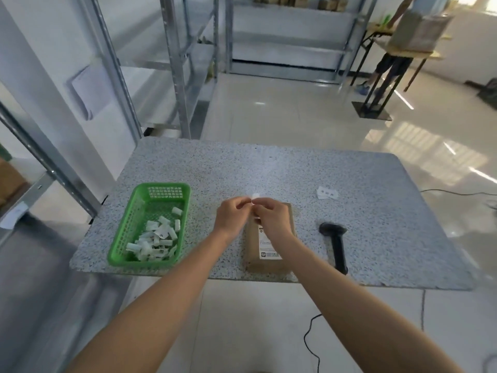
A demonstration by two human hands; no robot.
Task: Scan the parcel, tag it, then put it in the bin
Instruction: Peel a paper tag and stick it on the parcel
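A brown cardboard parcel [252, 249] with a white printed label lies flat near the front edge of the speckled grey table [376, 211]. Above its far end, my left hand [232, 216] and my right hand [271, 218] meet fingertip to fingertip, both pinching a small white tag [255, 196]. My right wrist hides part of the parcel's label. To the right of the parcel a black handheld scanner [336, 243] lies on the table. Further left stands a green plastic basket [126, 230] holding several crumpled white paper slips.
A small white sheet of stickers [326, 191] lies on the table's far right part. A black cable [312, 343] runs on the floor below the table's front edge. Metal shelving racks [185, 63] stand behind and to the left. A person stands at a far desk, upper right.
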